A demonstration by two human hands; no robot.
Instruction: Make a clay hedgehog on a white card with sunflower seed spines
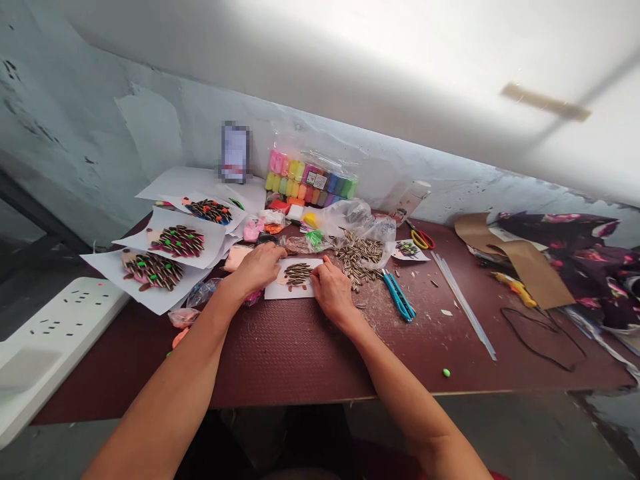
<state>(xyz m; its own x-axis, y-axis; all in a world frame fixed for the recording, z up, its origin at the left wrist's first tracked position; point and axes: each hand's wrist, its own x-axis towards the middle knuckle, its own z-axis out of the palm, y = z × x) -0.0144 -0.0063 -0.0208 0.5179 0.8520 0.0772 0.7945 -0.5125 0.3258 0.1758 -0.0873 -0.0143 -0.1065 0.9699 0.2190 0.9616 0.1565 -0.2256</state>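
Note:
A small white card (pixel 280 291) lies on the table before me, bearing a hedgehog picture (pixel 298 274) with rows of striped sunflower seeds for spines. My left hand (pixel 260 267) is closed at the card's upper left edge, its fingertips partly hidden. At the right edge my right hand (pixel 331 287) is curled, thumb and fingers close together against the card. Whether a seed sits between those fingers cannot be made out. Just beyond the right hand, a heap of sunflower seeds (pixel 360 255) spills from a clear plastic bag (pixel 383 233).
On the left are several finished hedgehog cards (pixel 173 270) and a power strip (pixel 60 327). Coloured clay packs (pixel 310 180) stand at the wall. To the right lie a blue utility knife (pixel 399 297), scissors (pixel 421 239), glue sticks (pixel 465 307) and a yellow glue gun (pixel 517 288).

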